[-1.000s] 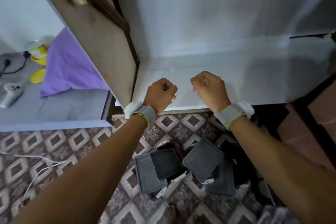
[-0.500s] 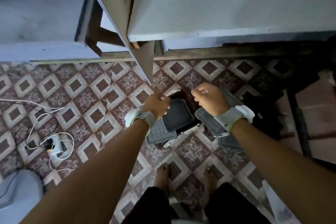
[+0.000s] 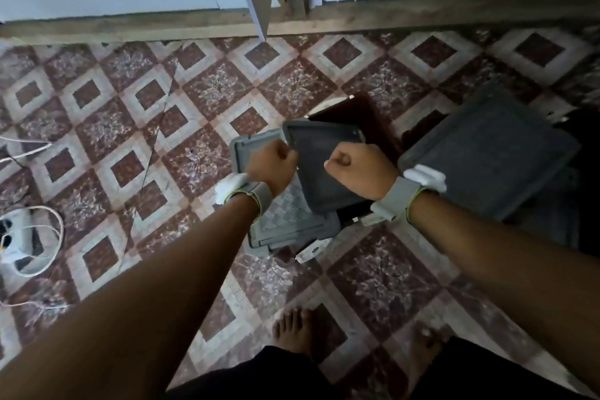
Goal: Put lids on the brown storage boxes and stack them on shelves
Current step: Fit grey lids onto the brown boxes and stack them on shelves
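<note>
Several grey lids lie in a loose pile on the patterned floor. A dark grey lid (image 3: 319, 169) rests tilted over a light grey lid (image 3: 285, 221), and a larger dark grey lid (image 3: 496, 153) lies to the right. Under the tilted lid a corner of a dark brown storage box (image 3: 357, 110) shows; the rest of it is hidden. My left hand (image 3: 272, 166) and my right hand (image 3: 357, 169) hover side by side over the tilted lid. Both are curled into fists and hold nothing.
The shelf unit's wooden base (image 3: 130, 26) and its white panels run along the top. A white power strip with looped cables (image 3: 16, 237) lies on the floor at the left. My bare feet (image 3: 295, 331) stand at the bottom, close to the lids.
The view has dropped from the white shelf down to the floor. Both fists have come down from shelf height to just over the lid pile, still closed and holding nothing.
</note>
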